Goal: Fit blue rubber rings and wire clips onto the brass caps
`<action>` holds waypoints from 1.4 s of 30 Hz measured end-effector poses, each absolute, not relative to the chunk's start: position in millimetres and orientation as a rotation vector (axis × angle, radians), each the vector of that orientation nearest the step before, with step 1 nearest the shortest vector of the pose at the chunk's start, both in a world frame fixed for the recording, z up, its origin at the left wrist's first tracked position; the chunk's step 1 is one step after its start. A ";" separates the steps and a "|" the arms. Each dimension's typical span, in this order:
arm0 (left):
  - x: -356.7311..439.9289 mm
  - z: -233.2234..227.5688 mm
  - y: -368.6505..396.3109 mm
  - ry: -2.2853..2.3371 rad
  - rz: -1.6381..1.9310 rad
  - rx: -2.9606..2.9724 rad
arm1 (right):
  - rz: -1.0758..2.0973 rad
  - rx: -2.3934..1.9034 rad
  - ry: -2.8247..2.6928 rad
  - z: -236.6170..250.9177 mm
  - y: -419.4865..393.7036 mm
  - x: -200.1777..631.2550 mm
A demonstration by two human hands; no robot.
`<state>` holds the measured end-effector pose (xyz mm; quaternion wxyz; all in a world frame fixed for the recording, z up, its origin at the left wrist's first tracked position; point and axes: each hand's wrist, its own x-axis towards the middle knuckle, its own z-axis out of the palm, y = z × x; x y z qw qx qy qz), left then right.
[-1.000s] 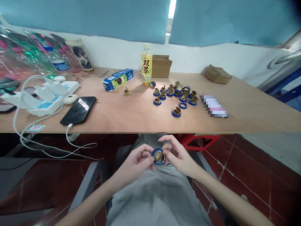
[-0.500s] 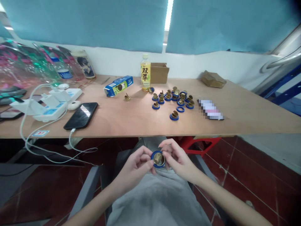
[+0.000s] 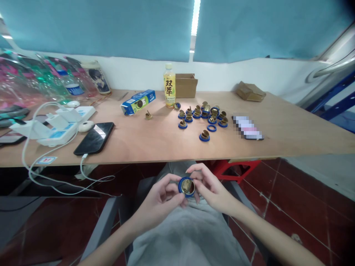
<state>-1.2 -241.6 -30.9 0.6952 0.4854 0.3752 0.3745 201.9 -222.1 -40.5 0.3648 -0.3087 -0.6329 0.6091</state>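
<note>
I see both hands low in front of the desk [image 3: 166, 147], above the lap in grey cloth. The left hand [image 3: 158, 201] and the right hand [image 3: 212, 188] meet around one small part, a blue ring with a brass piece [image 3: 186, 186] inside it. The fingers of the left hand are closed on the left side of the ring, with the thumb on its edge. The fingers of the right hand are pinched narrow on the right side and the top of the same ring. So the part is held between the two hands, under the front edge of the desk and not touching it.

On the desk, more of the same parts lie in a loose group [image 3: 202, 112] near the middle. One blue ring alone [image 3: 211, 128] is just beside the group, and one ring with brass [image 3: 204, 136] sits nearer to the front edge. A single brass piece [image 3: 148, 116] lies apart on the left of them. Behind the group stands a yellow drink bottle [image 3: 169, 85], upright, with a small cardboard box [image 3: 186, 85] just beside it. A blue carton [image 3: 138, 102] lies on its side. A black phone [image 3: 94, 138] with a white cable lies on the left, near a white power strip [image 3: 59, 127].
</note>
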 end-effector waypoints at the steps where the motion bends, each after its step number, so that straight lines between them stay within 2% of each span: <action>1: -0.9 -29.8 -241.6 0.855 0.840 1.096 | 1.558 -0.798 -1.631 -39.2 -222.3 202.0; 25: -3.3 -29.5 -241.1 0.839 0.687 1.254 | 1.480 -0.844 -1.784 -37.0 -224.5 203.1; 42: -5.1 -33.5 -239.4 0.889 0.761 1.329 | 1.372 -0.896 -1.817 -36.8 -226.6 202.6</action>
